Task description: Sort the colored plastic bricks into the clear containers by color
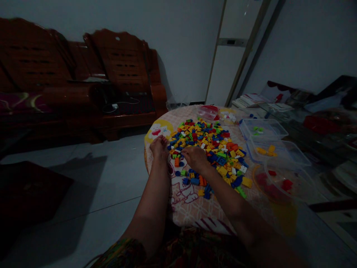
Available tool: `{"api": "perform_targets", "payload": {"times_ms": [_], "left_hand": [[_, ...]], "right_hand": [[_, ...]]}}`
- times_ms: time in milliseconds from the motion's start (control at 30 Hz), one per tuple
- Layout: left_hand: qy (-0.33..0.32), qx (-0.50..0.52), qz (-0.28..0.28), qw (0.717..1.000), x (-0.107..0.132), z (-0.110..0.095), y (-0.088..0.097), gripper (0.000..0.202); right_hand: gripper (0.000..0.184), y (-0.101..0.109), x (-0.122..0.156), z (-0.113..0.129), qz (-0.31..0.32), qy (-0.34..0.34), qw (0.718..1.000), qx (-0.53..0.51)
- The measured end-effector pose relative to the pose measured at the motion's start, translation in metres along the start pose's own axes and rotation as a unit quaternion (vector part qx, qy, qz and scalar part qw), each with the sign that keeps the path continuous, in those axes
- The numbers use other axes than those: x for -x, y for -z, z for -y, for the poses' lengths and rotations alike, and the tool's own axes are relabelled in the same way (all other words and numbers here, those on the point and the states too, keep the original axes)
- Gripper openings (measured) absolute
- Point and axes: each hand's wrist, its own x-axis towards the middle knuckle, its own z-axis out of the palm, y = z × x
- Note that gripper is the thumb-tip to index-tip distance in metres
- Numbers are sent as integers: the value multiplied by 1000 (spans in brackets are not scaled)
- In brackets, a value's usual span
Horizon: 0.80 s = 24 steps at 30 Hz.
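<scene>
A large heap of colourful toy building bricks (195, 136) covers the middle of a round table with a patterned cloth (186, 214). My left hand (160, 146) is at the heap's left edge, fingers curled in; whatever it may hold is hidden. Over the near left part of the pile, my right hand (195, 158) has its fingers pinched together, and what lies between them is too small to make out. An orange brick (176, 162) lies between my hands. Closer to me are several loose bricks, among them a blue one (194, 181).
Along the right stand clear plastic containers: one with green bricks (263, 124), one with yellow bricks (290, 150), and a round tub with red bricks (302, 182). A red-tinted clear container (208, 111) sits at the far edge. Wooden seats (122, 67) stand beyond, left.
</scene>
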Motion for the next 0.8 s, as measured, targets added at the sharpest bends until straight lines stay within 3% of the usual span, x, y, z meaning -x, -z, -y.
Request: {"api": "perform_targets", "payload": {"times_ms": [167, 333, 567, 800], "left_hand": [[2, -12, 1, 1000, -1, 2, 0, 9], [0, -12, -4, 1000, -2, 5, -2, 9], [6, 7, 10, 1000, -2, 6, -1, 13], [-1, -19, 18, 1000, 3, 0, 0, 14]], "right_hand": [[30, -13, -37, 18, 57, 16, 997, 50], [28, -24, -49, 21, 83, 12, 995, 53], [27, -24, -36, 6, 85, -9, 995, 49], [26, -15, -13, -11, 25, -46, 999, 9]]}}
